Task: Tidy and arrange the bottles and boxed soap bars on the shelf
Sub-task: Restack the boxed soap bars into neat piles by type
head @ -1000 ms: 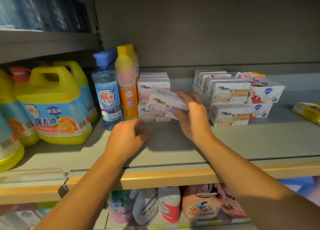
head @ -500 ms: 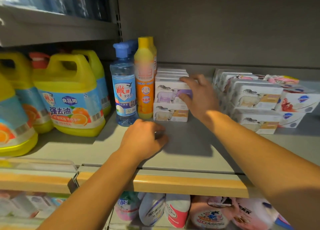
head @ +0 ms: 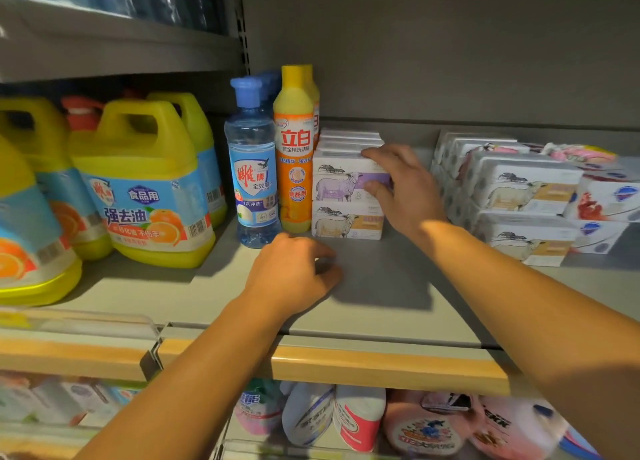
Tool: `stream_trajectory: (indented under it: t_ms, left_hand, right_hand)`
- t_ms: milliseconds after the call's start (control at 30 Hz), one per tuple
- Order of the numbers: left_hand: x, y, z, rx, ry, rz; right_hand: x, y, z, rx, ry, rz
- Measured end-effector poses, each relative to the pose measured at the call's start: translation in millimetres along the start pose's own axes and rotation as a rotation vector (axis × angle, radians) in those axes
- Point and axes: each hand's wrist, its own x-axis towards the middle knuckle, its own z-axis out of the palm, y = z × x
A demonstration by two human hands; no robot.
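Fingers of my right hand pinch the purple soap box at its right end. Its long axis runs left-right. My left hand rests nearer me, loosely curled, empty.

Soap boxes (stacked) right of bottles
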Motion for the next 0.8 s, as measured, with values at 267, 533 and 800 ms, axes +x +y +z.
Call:
stream_trajectory:
  t_ms: [267, 533, 800]
  left_hand:
    - [-0.9, 1.3, -1.6, -0.006, 0.001, -0.003]
    - [-6.3, 7.8, -3.6, 0.006, 0.005, 0.04]
    - [9.6, 48.5, 9.2, -0.088, -0.121, 0.052]
  right_hand:
    - [-0.2, 5.1, -2.0, -0.046, -0.062, 0.006]
    - [-68.0, 19.1, -37.7, -0.04, -0.005, 0.146]
    - [-125.1, 63.8, -104.7, -0.146, 0.164, 0.288]
